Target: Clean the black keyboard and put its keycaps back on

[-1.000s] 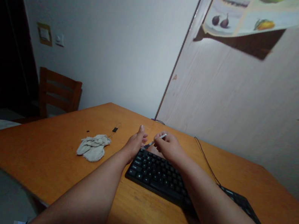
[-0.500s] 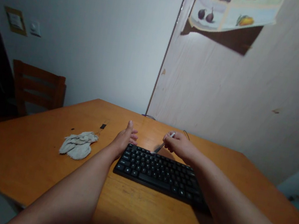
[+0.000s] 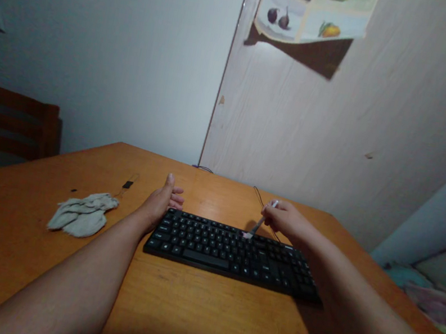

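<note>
A black keyboard (image 3: 209, 247) lies flat on the wooden table. My left hand (image 3: 161, 202) rests against its left end, thumb up and fingers stretched apart, holding nothing. Pinched in my right hand (image 3: 281, 216) is a slim brush (image 3: 258, 227) with a pale handle. The brush slants down to the left, and its light bristles touch the keys in the upper row, right of the middle. My right forearm hides part of the keyboard's right end.
A crumpled greyish cloth (image 3: 84, 215) lies left of my left arm, with a small black tag on a string (image 3: 127, 185) behind it. A thin black cable (image 3: 258, 196) runs behind the keyboard. A wooden chair (image 3: 8, 120) stands at the far left, by the wall.
My right hand has moved the brush rightward along the keyboard's upper keys. My left hand stays at the left end. The view has turned to the right.
</note>
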Demonstrator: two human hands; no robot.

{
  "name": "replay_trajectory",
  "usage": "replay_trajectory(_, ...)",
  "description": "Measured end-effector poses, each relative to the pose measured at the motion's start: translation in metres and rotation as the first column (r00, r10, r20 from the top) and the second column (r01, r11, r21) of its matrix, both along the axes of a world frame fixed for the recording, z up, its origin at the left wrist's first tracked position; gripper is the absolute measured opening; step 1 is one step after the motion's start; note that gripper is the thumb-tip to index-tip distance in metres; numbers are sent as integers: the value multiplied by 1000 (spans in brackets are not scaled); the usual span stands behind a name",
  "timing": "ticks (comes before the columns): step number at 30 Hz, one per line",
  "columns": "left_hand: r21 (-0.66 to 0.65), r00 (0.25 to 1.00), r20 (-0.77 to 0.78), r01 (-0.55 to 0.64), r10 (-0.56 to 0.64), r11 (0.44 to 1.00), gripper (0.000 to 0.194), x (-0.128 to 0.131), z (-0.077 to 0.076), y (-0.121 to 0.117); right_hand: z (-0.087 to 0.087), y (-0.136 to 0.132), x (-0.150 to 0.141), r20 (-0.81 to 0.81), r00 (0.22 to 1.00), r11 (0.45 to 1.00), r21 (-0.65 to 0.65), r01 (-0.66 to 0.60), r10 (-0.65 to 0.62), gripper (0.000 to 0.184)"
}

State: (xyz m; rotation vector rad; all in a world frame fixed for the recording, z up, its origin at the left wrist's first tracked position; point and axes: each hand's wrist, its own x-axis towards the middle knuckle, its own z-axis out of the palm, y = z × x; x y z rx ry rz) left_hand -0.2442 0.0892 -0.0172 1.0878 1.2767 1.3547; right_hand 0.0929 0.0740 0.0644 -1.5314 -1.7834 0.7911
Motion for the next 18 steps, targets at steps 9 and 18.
replay_trajectory(9,-5,1000,11,-14,14,1000,89,0,1,1,7,-9,11,-55,989,981,129,143,-137,17)
replay_trajectory(18,6,1000,-9,-16,16,1000,85,-2,0,1,-10,-19,-18,-48,999,994,109,27,-22,23)
